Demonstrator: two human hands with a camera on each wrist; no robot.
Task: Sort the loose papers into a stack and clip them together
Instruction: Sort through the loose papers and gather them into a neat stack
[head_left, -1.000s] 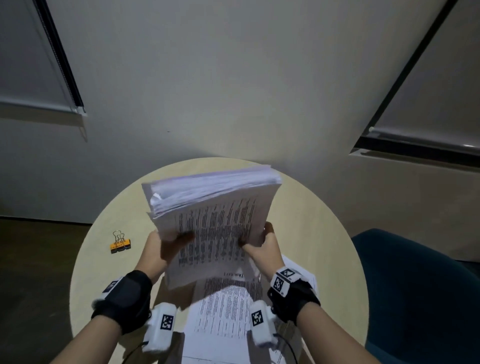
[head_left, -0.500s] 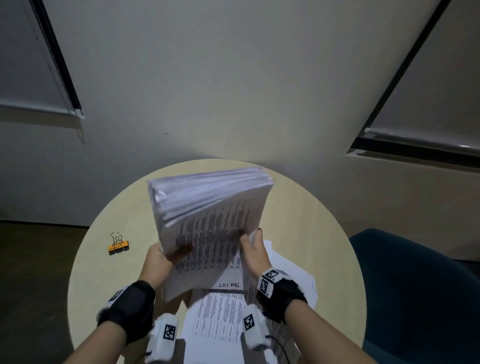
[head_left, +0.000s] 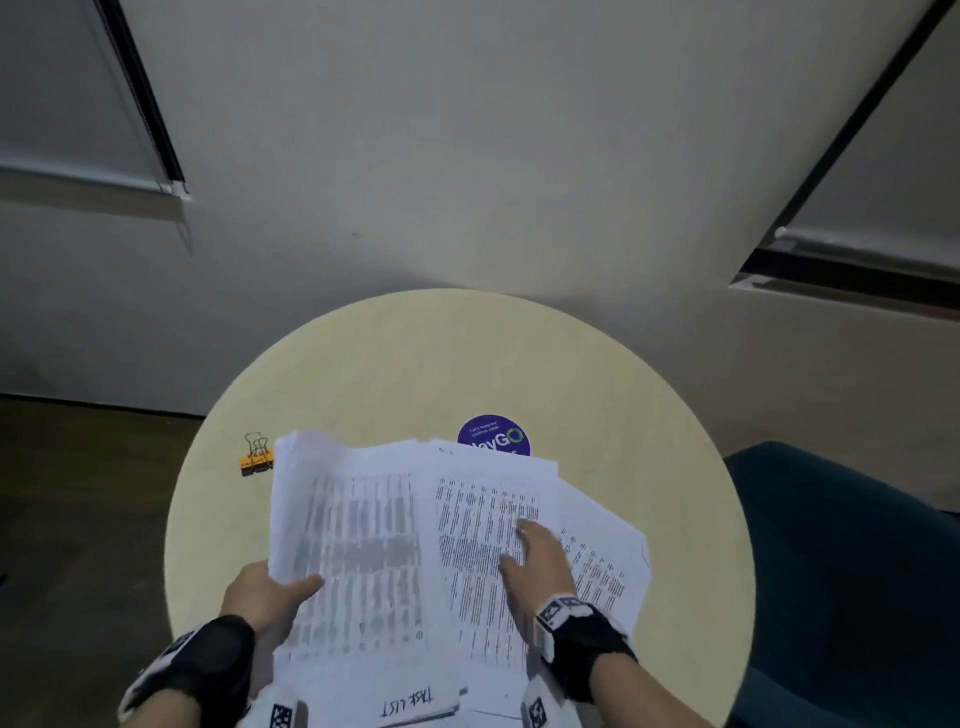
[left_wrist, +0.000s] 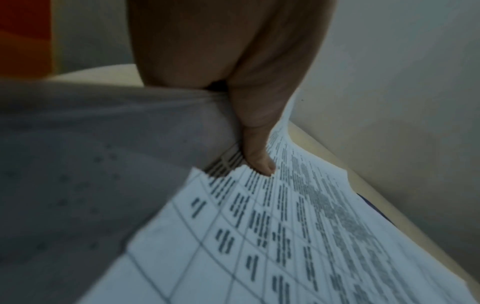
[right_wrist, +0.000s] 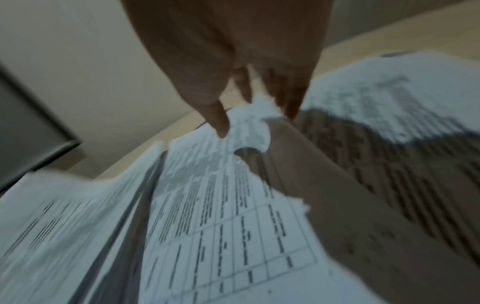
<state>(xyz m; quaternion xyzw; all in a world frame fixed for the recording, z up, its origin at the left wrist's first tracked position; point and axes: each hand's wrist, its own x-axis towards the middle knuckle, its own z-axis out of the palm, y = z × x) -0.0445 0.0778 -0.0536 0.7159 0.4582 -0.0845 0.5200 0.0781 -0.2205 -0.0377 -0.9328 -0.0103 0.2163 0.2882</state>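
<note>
A thick bundle of printed papers (head_left: 358, 551) lies low over the round table (head_left: 415, 364), blurred by motion. My left hand (head_left: 291, 587) grips its near left edge, thumb on top; in the left wrist view the thumb (left_wrist: 259, 160) presses on the printed sheet (left_wrist: 285, 236). My right hand (head_left: 524, 545) rests with straight fingers on the loose sheets (head_left: 483, 519) fanned out to the right. The right wrist view shows those fingers (right_wrist: 222, 127) stretched over the papers (right_wrist: 221, 216). An orange binder clip (head_left: 255, 457) lies just left of the bundle's far corner.
A sheet marked "TASK LIST" (head_left: 408, 701) lies under the bundle at the near edge. A purple round sticker (head_left: 493, 434) shows behind the papers. A teal chair (head_left: 841, 571) stands at the right. A wall rises close behind the table.
The bundle, held upright in both hands before, has come down flat over the table. My right hand has let go of it and now lies on the sheets to the right.
</note>
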